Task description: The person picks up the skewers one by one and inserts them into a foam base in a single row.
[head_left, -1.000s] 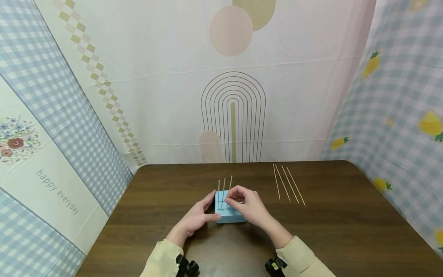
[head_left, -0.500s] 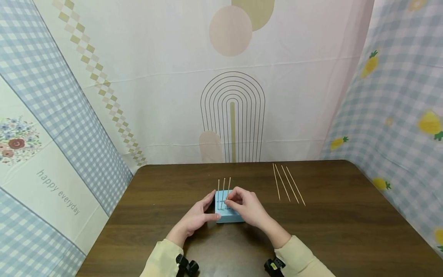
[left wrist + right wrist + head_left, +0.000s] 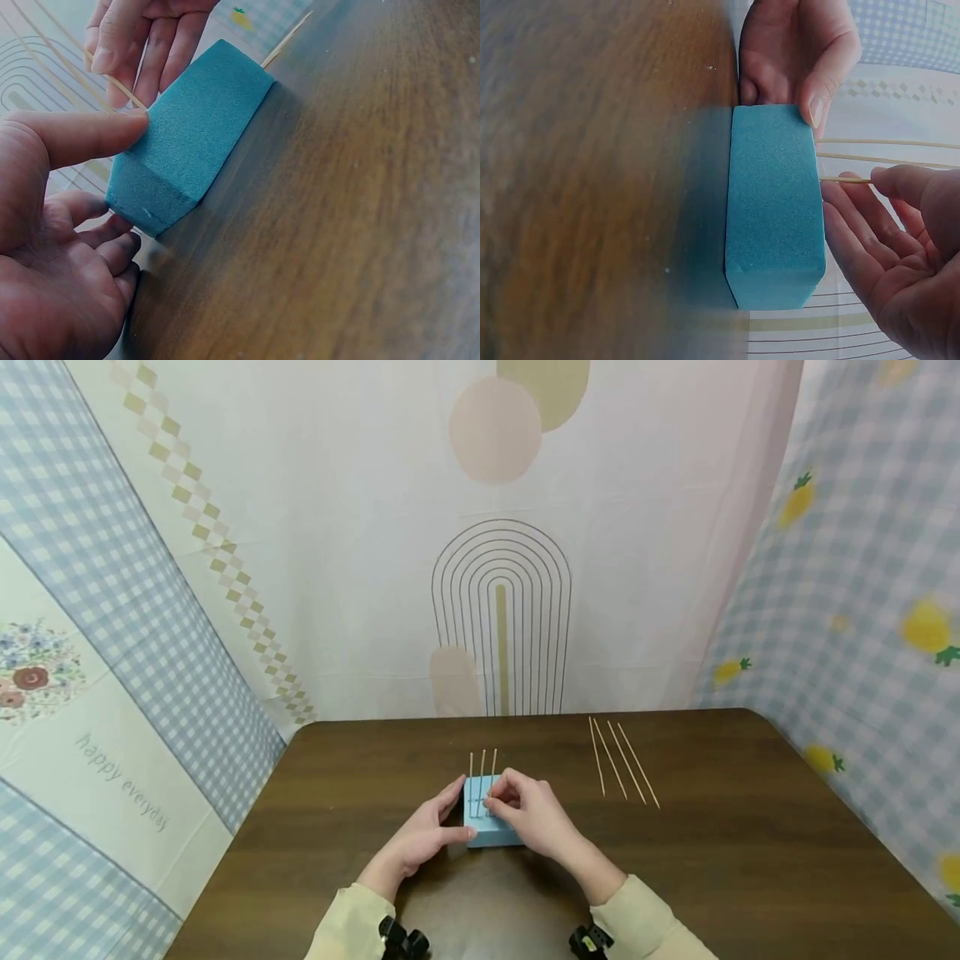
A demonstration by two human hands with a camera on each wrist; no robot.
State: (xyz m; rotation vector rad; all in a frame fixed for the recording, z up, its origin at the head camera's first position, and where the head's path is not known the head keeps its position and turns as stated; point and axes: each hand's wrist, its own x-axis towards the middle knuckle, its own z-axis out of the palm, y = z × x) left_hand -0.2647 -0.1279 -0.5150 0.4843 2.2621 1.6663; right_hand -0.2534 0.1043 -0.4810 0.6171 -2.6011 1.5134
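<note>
A light-blue foam block lies on the table in front of me. My left hand holds its left side; in the left wrist view the thumb presses along one edge while the fingers spread behind. Two thin bamboo skewers stand in the block's top, side by side. My right hand pinches a third bamboo skewer low down between thumb and forefinger. That skewer's lower end meets the block beside the other two, and its remaining fingers hang loosely over the block's top.
Several loose bamboo skewers lie spread on the brown wooden table at the back right. Behind the table hangs a patterned white cloth, with blue checked cloths on both sides.
The third skewer has sunk slightly and tipped left, nearer to upright, with my right hand still pinching it. My left hand keeps its place on the block. The head view has shifted a little.
</note>
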